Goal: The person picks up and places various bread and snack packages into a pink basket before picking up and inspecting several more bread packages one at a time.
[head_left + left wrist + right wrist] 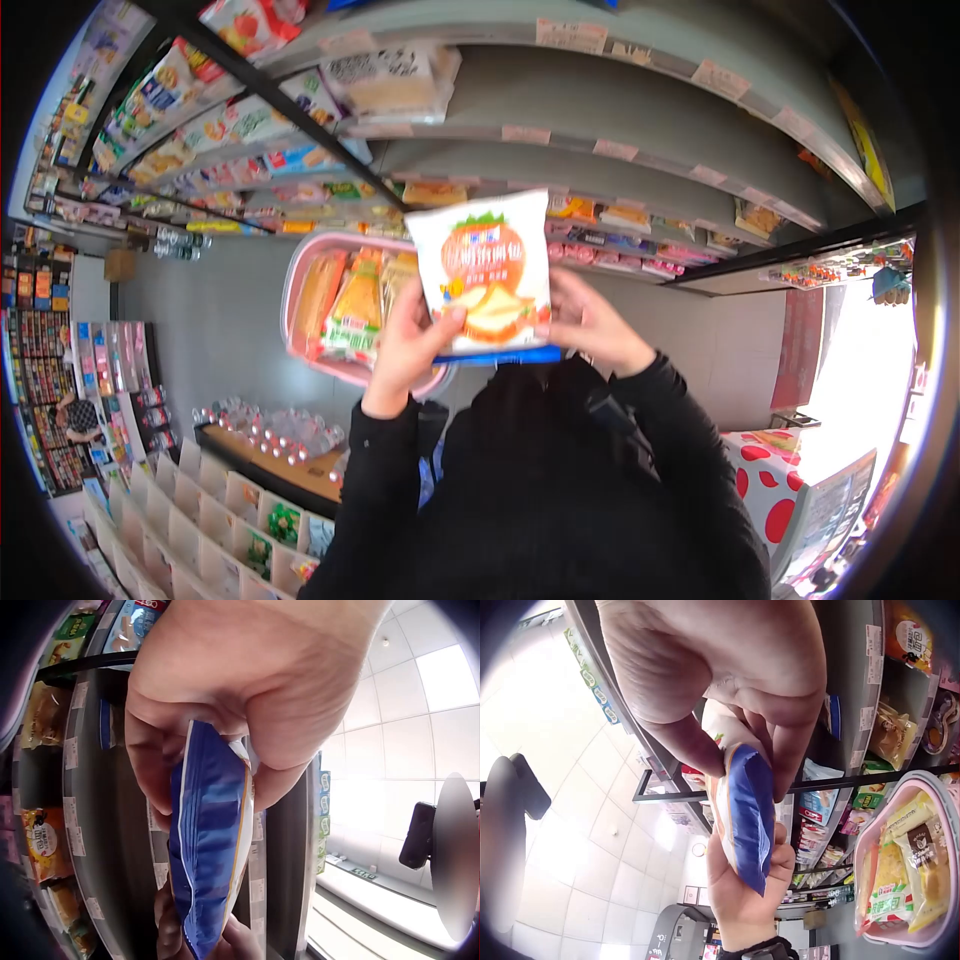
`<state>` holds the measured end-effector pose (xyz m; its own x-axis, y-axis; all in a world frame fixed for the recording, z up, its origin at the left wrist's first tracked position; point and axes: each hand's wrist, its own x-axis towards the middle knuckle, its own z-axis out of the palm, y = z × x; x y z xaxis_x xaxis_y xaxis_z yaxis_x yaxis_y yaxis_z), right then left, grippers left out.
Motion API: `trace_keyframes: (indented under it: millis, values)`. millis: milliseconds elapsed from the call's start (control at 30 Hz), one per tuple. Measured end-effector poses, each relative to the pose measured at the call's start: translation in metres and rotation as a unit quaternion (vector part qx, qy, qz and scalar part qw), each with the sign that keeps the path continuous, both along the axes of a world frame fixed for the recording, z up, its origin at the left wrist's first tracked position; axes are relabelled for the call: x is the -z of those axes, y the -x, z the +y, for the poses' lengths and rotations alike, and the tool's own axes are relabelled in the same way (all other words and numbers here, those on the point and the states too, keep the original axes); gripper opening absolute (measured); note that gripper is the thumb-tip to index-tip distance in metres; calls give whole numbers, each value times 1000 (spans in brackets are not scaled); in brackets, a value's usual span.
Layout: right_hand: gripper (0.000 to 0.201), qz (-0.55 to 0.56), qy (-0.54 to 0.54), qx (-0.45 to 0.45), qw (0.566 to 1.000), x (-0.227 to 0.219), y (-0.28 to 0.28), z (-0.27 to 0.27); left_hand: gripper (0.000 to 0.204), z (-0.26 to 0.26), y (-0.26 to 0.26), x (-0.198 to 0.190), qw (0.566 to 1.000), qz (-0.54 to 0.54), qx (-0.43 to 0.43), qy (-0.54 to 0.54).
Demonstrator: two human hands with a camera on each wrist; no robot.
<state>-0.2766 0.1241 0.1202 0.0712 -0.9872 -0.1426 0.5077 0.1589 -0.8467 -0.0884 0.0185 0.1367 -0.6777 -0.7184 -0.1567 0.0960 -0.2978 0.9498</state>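
A white bread packet (pixel 487 275) with an orange print and a blue bottom edge is held upright between both hands in the head view. The left hand (pixel 402 345) grips its left side, thumb on the front; the right hand (pixel 598 325) pinches its right side. In the left wrist view the left hand (pixel 240 690) has fingers and thumb on either side of the packet's blue edge (pixel 210 832). In the right wrist view the right hand (pixel 720 682) grips the blue-edged packet (pixel 746 817) the same way, the left hand beyond it.
A pink basket (pixel 290 300) of packaged breads stands left of the packet, partly behind the left hand. Shelves (pixel 640 80) with price tags curve across the top, packets on their left part. Bottles (pixel 270 425) and a white divided rack (pixel 190 500) are at lower left.
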Motion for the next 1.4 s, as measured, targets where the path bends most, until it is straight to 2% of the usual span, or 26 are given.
trace_keyframes:
  millis: [100,333,533,600,867,1167,1400]
  values:
    - [59,-45,-28,18,998,23,1,-1,44,-4,6,28,999,-27,0,-47]
    - [49,-35,-92,45,994,99,4,-2,45,-10,16,95,993,-85,30,-75]
    - [45,-101,-100,54,988,135,-3,-6,45,-14,15,115,987,-134,38,-81]
    - [43,-97,-97,36,990,141,-6,-6,44,-14,13,120,987,-137,28,-77]
    - [43,-81,-104,71,989,153,-14,-1,43,-13,14,124,985,-138,19,-101]
    - [44,-75,-111,86,987,149,-3,20,45,-3,28,125,980,-154,52,-112]
    - [45,-95,-87,155,980,139,9,42,44,10,54,117,980,-155,77,-95]
